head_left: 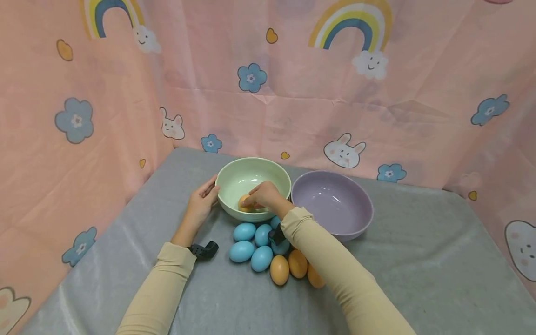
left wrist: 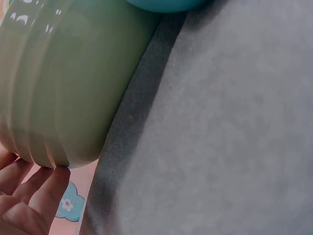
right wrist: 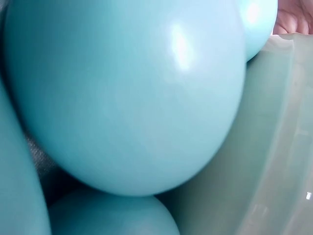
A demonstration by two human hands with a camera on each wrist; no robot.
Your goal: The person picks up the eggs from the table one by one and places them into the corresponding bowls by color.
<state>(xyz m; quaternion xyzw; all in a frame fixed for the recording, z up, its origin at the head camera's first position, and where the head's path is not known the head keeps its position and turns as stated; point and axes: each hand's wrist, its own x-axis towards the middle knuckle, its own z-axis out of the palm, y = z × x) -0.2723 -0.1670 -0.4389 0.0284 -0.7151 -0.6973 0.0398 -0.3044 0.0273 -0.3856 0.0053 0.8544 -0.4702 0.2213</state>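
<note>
Inside the light green bowl point(head_left: 234, 177), my right hand point(head_left: 264, 195) pinches an orange egg point(head_left: 243, 203) low near the front wall. My left hand point(head_left: 203, 200) rests against the bowl's left outside. In the left wrist view, its fairly straight fingertips point(left wrist: 60, 172) touch the ribbed green wall. Several blue eggs point(head_left: 241, 251) lie on the table in front of the bowl, partly hidden by my right wrist. Nearer to me lie orange eggs point(head_left: 279, 270), one partly under the right sleeve. Large blue eggs point(right wrist: 127, 93) fill most of the right wrist view, beside the green bowl's wall.
A purple bowl point(head_left: 335, 204) stands just right of the green one, its front left partly behind the right forearm. Grey cloth covers the table point(head_left: 418, 246). A pink printed curtain point(head_left: 293, 111) hangs behind and along the sides.
</note>
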